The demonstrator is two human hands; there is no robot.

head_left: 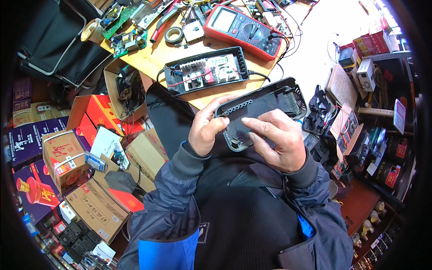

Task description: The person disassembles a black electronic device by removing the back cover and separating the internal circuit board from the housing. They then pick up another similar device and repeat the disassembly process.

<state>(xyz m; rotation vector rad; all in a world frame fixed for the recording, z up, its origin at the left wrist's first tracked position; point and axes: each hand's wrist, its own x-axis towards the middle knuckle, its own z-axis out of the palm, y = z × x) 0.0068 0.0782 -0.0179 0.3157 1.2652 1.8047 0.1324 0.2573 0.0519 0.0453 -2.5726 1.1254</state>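
Note:
A long black plastic housing shell (266, 102) is tilted over my lap, its hollow, ribbed inside facing up. My left hand (207, 128) is closed on its left end, thumb on the rim. Over the shell's lower edge lies my right hand (281, 141), index finger stretched across the inside and thumb apart from it. Nothing shows between those two fingertips; its other fingers are partly hidden. Beyond the shell, on the table edge, sits the matching open case (245, 75) with a circuit board (208, 72), wires and a cable at each end.
A red multimeter (243, 31) with leads lies behind the case on the yellow table (153, 56). Black tape (173, 35) and loose green circuit boards (121, 22) are to its left. Cardboard boxes (96, 209) crowd the left floor; shelves with parts (382, 148) stand at right.

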